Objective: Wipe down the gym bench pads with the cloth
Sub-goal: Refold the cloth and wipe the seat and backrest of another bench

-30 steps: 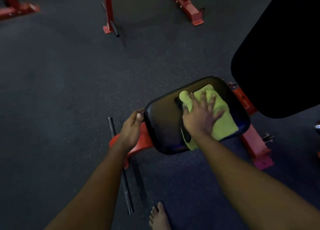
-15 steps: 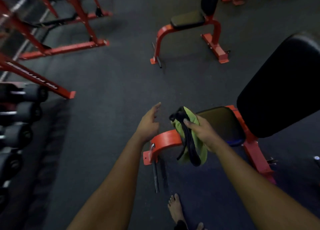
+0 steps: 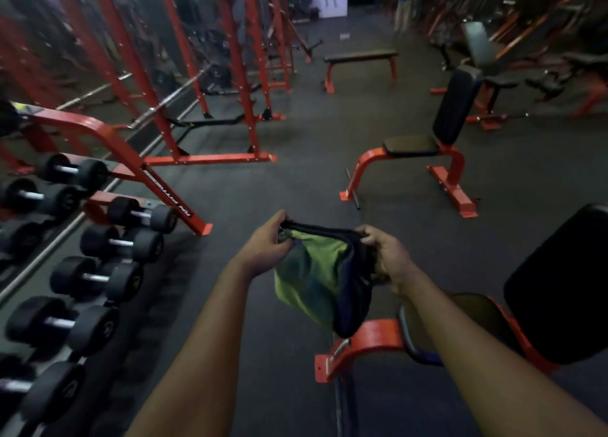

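In the lower middle of the frame the left hand (image 3: 268,244) and the right hand (image 3: 390,255) each pinch a top corner of a limp lime-green cloth (image 3: 306,282). Their fingers curl over its dark navy band, which stretches taut between them, while the soft fabric sags in loose folds below, held in the air and off any pad. Its lowest dark fold hangs in front of the curved red steel frame (image 3: 371,339) of the near bench at lower right. That bench's smooth dark padded seat (image 3: 473,305) lies partly behind the right forearm, beside a tall black back pad (image 3: 559,288) with rounded corners. Further up on the right stands a second red bench (image 3: 411,147). Round black dumbbells (image 3: 95,278) with bright metal handles fill a slanted red rack (image 3: 138,160) at left, on dark matte flooring (image 3: 296,179).
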Available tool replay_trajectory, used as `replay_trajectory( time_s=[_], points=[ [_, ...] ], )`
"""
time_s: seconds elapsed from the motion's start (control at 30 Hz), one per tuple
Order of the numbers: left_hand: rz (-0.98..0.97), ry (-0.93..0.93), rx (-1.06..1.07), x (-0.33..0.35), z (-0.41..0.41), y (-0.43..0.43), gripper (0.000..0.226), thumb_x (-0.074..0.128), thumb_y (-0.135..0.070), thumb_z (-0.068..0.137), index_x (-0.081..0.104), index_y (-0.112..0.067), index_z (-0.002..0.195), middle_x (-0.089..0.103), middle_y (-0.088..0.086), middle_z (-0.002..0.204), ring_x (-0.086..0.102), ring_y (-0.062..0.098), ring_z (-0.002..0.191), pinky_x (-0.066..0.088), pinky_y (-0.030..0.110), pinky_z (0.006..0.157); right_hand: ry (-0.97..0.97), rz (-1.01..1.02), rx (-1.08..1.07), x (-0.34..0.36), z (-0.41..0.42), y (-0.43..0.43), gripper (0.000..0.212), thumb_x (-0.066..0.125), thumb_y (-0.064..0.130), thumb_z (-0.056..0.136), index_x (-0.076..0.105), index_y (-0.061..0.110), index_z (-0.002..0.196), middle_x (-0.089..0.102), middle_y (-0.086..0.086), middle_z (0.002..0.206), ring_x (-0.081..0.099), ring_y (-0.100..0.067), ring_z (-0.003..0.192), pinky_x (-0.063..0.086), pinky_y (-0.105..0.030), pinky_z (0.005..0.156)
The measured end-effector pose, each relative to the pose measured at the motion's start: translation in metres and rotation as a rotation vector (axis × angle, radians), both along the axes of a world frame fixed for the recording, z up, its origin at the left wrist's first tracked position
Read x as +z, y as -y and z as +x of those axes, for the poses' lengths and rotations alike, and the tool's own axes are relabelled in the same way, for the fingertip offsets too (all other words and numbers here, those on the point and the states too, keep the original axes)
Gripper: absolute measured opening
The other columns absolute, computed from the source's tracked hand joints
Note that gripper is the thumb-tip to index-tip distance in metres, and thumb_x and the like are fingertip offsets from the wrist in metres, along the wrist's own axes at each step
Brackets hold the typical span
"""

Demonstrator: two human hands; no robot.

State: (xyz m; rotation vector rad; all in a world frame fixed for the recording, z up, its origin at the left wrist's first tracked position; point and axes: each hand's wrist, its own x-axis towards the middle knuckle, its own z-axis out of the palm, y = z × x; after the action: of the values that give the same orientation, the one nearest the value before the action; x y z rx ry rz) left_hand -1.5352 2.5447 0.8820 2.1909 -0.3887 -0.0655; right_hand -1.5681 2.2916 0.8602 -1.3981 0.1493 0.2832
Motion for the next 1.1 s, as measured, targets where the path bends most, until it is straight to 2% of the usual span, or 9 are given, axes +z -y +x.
replay_trajectory(
  time_s=[0.13, 0.27, 0.37, 0.5, 0.6, 0.77, 0.87, 1.0, 1.1],
  points=[
    [0.105, 0.111, -0.023, 0.035, 0.030, -0.069, 0.025, 0.064, -0.017, 0.088, 0.050, -0.021, 0.108, 0.065, 0.000, 0.096, 0.061, 0.022, 0.089, 0.049, 0.043, 0.085, 0.142, -0.212, 0.191, 0.030, 0.037, -0.083, 0.038, 0.060, 0.053, 0.081, 0.070, 0.020, 0.097, 0.070, 0.000, 0.089, 0.063, -0.016, 0.074, 0.043, -0.030, 0.060],
    [0.092, 0.168, -0.084, 0.066, 0.066, -0.127, 0.036, 0.066, -0.034, 0.087, 0.046, -0.025, 0.116, 0.067, 0.002, 0.107, 0.064, 0.022, 0.105, 0.050, 0.046, 0.091, 0.285, -0.349, 0.310, 0.052, 0.068, -0.167, 0.048, 0.083, 0.036, 0.081, 0.066, 0.015, 0.121, 0.076, 0.000, 0.111, 0.073, -0.013, 0.100, 0.057, -0.026, 0.083],
    [0.080, 0.180, -0.043, 0.083, 0.092, -0.175, 0.047, 0.073, -0.040, 0.085, 0.047, -0.029, 0.123, 0.068, 0.007, 0.103, 0.065, 0.022, 0.100, 0.052, 0.041, 0.088, 0.380, -0.338, 0.219, 0.060, 0.096, -0.217, 0.036, 0.077, 0.006, 0.086, 0.068, 0.008, 0.121, 0.076, -0.010, 0.110, 0.073, -0.013, 0.094, 0.057, -0.024, 0.078],
    [0.231, -0.016, -0.087, 0.076, 0.136, -0.250, 0.058, 0.081, -0.054, 0.071, 0.058, -0.032, 0.120, 0.070, -0.005, 0.104, 0.067, 0.014, 0.096, 0.055, 0.035, 0.086, 0.417, -0.376, 0.100, 0.070, 0.143, -0.253, 0.028, 0.072, 0.005, 0.089, 0.072, 0.011, 0.116, 0.076, -0.005, 0.104, 0.073, -0.017, 0.095, 0.058, -0.031, 0.084],
    [0.318, -0.021, -0.119, 0.058, 0.166, -0.273, 0.056, 0.074, -0.056, 0.074, 0.065, -0.027, 0.121, 0.070, -0.008, 0.108, 0.065, 0.014, 0.104, 0.051, 0.031, 0.086, 0.363, -0.373, 0.102, 0.065, 0.179, -0.256, 0.026, 0.074, 0.010, 0.088, 0.073, 0.013, 0.113, 0.077, -0.007, 0.106, 0.073, -0.022, 0.099, 0.059, -0.040, 0.090],
    [0.298, 0.087, -0.087, 0.048, 0.241, -0.267, 0.035, 0.064, -0.037, 0.093, 0.063, -0.019, 0.123, 0.069, 0.001, 0.114, 0.062, 0.019, 0.107, 0.042, 0.027, 0.081, 0.312, -0.411, -0.136, 0.043, 0.253, -0.265, 0.047, 0.080, 0.015, 0.083, 0.056, 0.012, 0.124, 0.065, -0.002, 0.113, 0.064, -0.022, 0.109, 0.052, -0.038, 0.094],
    [0.360, 0.073, -0.047, 0.056, 0.295, -0.258, 0.032, 0.061, -0.039, 0.094, 0.065, -0.016, 0.115, 0.069, 0.006, 0.110, 0.062, 0.023, 0.105, 0.043, 0.029, 0.078, 0.302, -0.475, -0.228, 0.031, 0.308, -0.271, 0.068, 0.087, 0.023, 0.078, 0.045, 0.017, 0.131, 0.056, -0.002, 0.128, 0.057, -0.019, 0.116, 0.050, -0.041, 0.101],
    [0.365, 0.026, 0.103, 0.073, 0.380, -0.241, 0.052, 0.064, -0.038, 0.093, 0.045, -0.005, 0.128, 0.060, 0.016, 0.123, 0.057, 0.033, 0.113, 0.040, 0.031, 0.080, 0.406, -0.555, -0.215, 0.019, 0.375, -0.294, 0.063, 0.091, 0.030, 0.072, 0.048, 0.018, 0.117, 0.047, -0.002, 0.120, 0.050, -0.015, 0.109, 0.045, -0.032, 0.093],
    [0.376, -0.021, 0.218, 0.089, 0.440, -0.229, 0.080, 0.060, -0.027, 0.095, 0.009, 0.007, 0.146, 0.048, 0.032, 0.136, 0.049, 0.044, 0.125, 0.040, 0.038, 0.094, 0.420, -0.442, 0.186, 0.026, 0.411, -0.319, 0.057, 0.092, 0.040, 0.067, 0.054, 0.021, 0.105, 0.062, 0.000, 0.103, 0.060, -0.014, 0.092, 0.052, -0.029, 0.080]
  ],
)
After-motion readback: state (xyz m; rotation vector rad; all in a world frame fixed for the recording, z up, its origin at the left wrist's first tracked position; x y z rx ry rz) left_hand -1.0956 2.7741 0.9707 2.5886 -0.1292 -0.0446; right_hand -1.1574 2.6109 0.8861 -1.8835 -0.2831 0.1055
